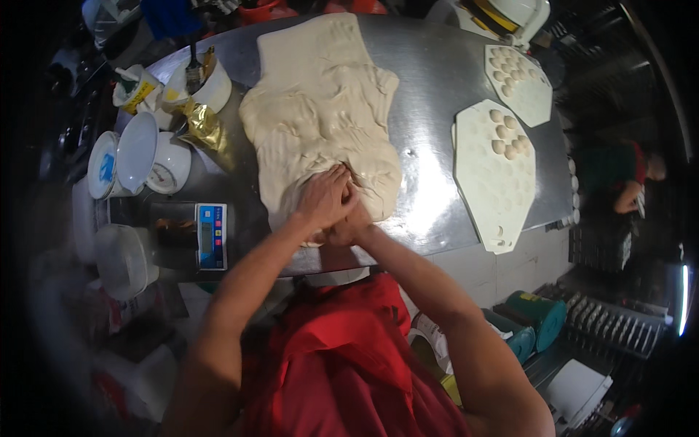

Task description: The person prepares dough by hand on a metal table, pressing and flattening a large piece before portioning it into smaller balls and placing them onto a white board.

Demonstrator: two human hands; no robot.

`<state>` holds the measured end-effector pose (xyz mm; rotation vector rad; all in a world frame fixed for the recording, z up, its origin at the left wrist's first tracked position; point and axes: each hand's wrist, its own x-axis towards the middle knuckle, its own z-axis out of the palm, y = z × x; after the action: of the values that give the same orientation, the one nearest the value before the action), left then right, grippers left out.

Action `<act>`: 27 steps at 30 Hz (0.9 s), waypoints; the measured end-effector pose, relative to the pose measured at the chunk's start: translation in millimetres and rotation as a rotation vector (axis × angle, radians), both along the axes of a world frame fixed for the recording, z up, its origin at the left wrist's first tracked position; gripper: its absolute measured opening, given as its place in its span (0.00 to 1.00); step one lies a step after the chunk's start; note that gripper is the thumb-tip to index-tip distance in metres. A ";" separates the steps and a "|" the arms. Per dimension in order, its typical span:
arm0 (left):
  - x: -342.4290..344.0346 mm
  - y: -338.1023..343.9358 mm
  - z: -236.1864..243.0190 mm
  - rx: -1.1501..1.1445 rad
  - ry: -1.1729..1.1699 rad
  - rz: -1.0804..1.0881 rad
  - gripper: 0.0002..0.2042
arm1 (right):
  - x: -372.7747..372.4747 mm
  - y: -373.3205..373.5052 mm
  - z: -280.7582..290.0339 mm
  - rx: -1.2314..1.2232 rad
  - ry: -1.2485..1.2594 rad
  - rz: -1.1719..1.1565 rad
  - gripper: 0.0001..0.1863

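Note:
A large pale slab of dough stretches across the metal table, wrinkled and folded along its near half. My left hand presses into its near end, fingers held together and pointing toward the middle. Close against it, partly tucked beneath, my right hand has its fingers curled into the same dough. The two hands touch and overlap, so some fingertips are hidden between them and the dough folds.
Two pale boards with several dough balls lie at the table's right. On the left stand a digital scale, white tubs and a gold foil bag. Another person is at far right.

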<state>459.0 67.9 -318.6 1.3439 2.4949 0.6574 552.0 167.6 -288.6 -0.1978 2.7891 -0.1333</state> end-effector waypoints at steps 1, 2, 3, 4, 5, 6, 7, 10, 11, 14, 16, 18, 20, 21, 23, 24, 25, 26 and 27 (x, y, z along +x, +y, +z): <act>-19.9 24.7 44.3 -0.091 -0.421 0.023 0.30 | -18.8 39.5 18.8 -0.421 -0.192 -0.051 0.50; -34.5 30.8 55.9 -0.097 -0.420 0.045 0.30 | -44.8 54.9 31.6 -0.429 -0.194 -0.030 0.50; -44.7 31.9 57.9 0.073 -0.344 0.077 0.29 | -64.9 64.5 35.8 -0.445 -0.174 -0.064 0.45; -52.9 34.6 53.9 0.241 -0.265 0.107 0.28 | -77.8 70.9 31.5 -0.458 -0.157 -0.102 0.39; -56.1 39.9 33.8 0.360 -0.004 0.081 0.32 | -86.5 71.2 9.2 -0.475 -0.169 -0.078 0.39; -54.7 54.7 21.2 0.345 -0.028 0.081 0.32 | -85.4 77.0 -32.2 -0.646 0.195 -0.059 0.36; -50.9 59.8 8.7 0.289 0.121 0.062 0.35 | -83.8 75.5 -60.8 -0.820 0.555 -0.037 0.32; -64.0 69.7 -15.6 0.120 0.141 0.084 0.41 | -96.7 97.5 -83.9 -0.976 0.556 -0.016 0.36; -67.4 79.4 -12.7 0.141 0.142 0.051 0.40 | -98.3 108.9 -97.5 -1.050 0.499 0.054 0.38; -86.6 77.3 -23.1 0.131 0.200 0.064 0.40 | -128.5 100.6 -69.0 -0.612 0.442 0.053 0.41; -93.3 83.0 -20.0 0.090 0.217 0.034 0.41 | -135.8 106.7 -60.6 -0.590 0.406 0.074 0.41; -92.6 81.4 -16.5 0.068 0.203 0.045 0.41 | -140.7 108.7 -40.2 -0.591 0.088 0.146 0.41; -69.6 73.5 -9.8 0.050 0.183 0.054 0.41 | -125.1 111.8 -23.8 -0.644 -0.077 0.209 0.42; -54.3 73.5 -4.0 0.093 0.105 0.008 0.42 | -107.2 113.9 -23.8 -0.698 -0.039 0.218 0.42; -6.8 72.3 -1.3 -0.025 -0.054 -0.103 0.45 | -66.6 110.2 -33.4 -0.822 0.104 0.219 0.43; 2.7 70.9 -3.8 0.080 0.048 -0.046 0.46 | -59.6 111.4 -36.6 -0.860 0.139 0.223 0.43; 2.4 69.7 -9.3 0.062 0.017 -0.024 0.46 | -52.8 109.7 -40.0 -0.896 0.152 0.226 0.43; 3.0 68.3 -10.1 0.045 -0.012 -0.006 0.45 | -54.3 108.4 -43.7 -0.922 0.158 0.241 0.43; 2.2 66.8 -11.9 0.043 -0.017 0.005 0.45 | -56.4 107.4 -46.9 -0.946 0.164 0.251 0.43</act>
<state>461.2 134.6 -330.4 1.3418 2.4852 0.7240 495.6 275.0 -335.4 -0.7948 2.5854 -1.4068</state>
